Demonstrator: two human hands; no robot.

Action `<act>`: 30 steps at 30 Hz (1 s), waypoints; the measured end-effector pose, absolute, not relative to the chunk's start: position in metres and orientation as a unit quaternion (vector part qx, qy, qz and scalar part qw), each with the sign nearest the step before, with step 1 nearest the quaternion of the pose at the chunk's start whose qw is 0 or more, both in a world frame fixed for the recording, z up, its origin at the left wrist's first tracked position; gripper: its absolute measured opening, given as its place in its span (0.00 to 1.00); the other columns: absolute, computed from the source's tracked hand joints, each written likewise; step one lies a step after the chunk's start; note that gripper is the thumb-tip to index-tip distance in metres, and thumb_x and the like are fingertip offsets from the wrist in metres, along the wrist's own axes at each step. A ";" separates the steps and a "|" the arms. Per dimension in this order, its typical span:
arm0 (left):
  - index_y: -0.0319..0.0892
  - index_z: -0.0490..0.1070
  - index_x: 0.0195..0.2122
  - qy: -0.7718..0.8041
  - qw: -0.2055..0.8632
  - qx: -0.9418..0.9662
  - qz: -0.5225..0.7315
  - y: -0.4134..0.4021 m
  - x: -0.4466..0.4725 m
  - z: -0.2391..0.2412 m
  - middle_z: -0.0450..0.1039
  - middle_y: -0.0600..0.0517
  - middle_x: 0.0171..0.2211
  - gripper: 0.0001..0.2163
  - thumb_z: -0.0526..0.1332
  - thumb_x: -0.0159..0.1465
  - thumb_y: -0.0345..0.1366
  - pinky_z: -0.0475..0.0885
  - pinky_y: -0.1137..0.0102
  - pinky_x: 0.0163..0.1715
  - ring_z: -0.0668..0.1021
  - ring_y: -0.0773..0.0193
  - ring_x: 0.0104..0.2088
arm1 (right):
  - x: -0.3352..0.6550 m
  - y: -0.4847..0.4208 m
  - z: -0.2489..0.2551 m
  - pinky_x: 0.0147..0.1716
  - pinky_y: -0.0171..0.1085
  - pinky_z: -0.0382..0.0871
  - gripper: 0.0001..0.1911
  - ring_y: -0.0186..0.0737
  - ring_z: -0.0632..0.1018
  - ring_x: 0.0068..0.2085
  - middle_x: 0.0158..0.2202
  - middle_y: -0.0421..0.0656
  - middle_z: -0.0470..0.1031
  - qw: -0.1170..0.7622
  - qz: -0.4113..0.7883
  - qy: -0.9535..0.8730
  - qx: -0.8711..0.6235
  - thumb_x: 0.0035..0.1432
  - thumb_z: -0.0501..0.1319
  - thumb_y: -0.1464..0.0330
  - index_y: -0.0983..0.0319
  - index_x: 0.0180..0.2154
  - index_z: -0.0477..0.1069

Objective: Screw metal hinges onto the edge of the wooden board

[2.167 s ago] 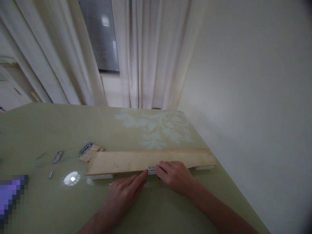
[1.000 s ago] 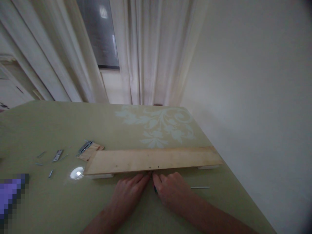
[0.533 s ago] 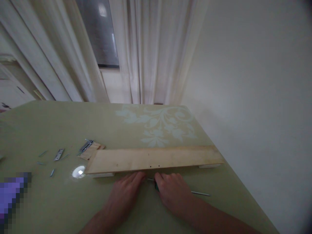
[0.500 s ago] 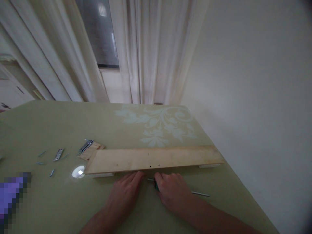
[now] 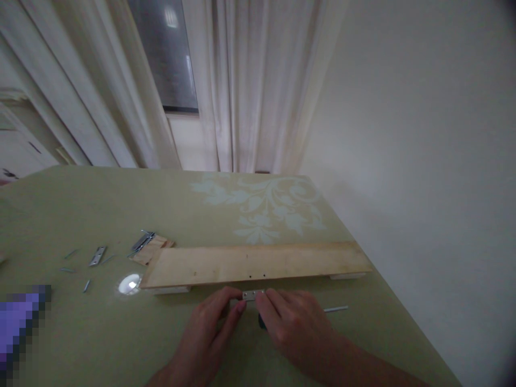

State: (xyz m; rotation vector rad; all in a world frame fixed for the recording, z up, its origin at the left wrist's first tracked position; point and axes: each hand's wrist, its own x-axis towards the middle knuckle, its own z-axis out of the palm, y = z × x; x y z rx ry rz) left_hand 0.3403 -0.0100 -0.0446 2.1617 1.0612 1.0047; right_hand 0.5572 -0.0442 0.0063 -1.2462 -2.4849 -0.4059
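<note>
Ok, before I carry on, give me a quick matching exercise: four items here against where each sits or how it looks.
Items
1. Nearer hinge
2. Farther hinge
3. Long wooden board
4. Screwdriver

Places and states
A. In the right hand, its shaft jutting out to the right
B. On the table, among thin metal fasteners
C. Between the fingers of the right hand and the left hand
D. Pale, with two dark holes by its near edge

Pairs: 1-C, 2-B, 3-D, 4-A
</note>
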 end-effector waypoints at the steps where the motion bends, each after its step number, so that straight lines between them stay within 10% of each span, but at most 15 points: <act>1: 0.46 0.76 0.47 0.397 0.281 0.789 0.376 -0.010 0.342 -0.045 0.78 0.56 0.25 0.14 0.55 0.80 0.47 0.76 0.76 0.24 0.81 0.66 0.23 | 0.559 -0.043 0.007 0.23 0.43 0.57 0.11 0.40 0.79 0.25 0.29 0.39 0.78 0.171 -0.151 -0.871 -0.436 0.66 0.58 0.81 0.60 0.40 0.69; 11: 0.47 0.77 0.57 0.383 0.219 0.812 0.382 -0.004 0.340 -0.057 0.88 0.47 0.48 0.14 0.54 0.80 0.39 0.85 0.70 0.46 0.90 0.61 0.44 | 0.563 -0.031 -0.005 0.24 0.42 0.57 0.09 0.40 0.81 0.28 0.31 0.41 0.81 0.128 -0.162 -0.861 -0.465 0.66 0.62 0.80 0.60 0.40 0.70; 30: 0.48 0.68 0.67 0.340 0.098 0.869 0.347 0.005 0.339 -0.072 0.87 0.48 0.46 0.17 0.48 0.82 0.35 0.85 0.70 0.41 0.89 0.61 0.42 | 0.566 -0.021 -0.016 0.25 0.42 0.57 0.08 0.42 0.82 0.29 0.31 0.39 0.81 0.145 -0.132 -0.840 -0.507 0.66 0.67 0.77 0.59 0.42 0.73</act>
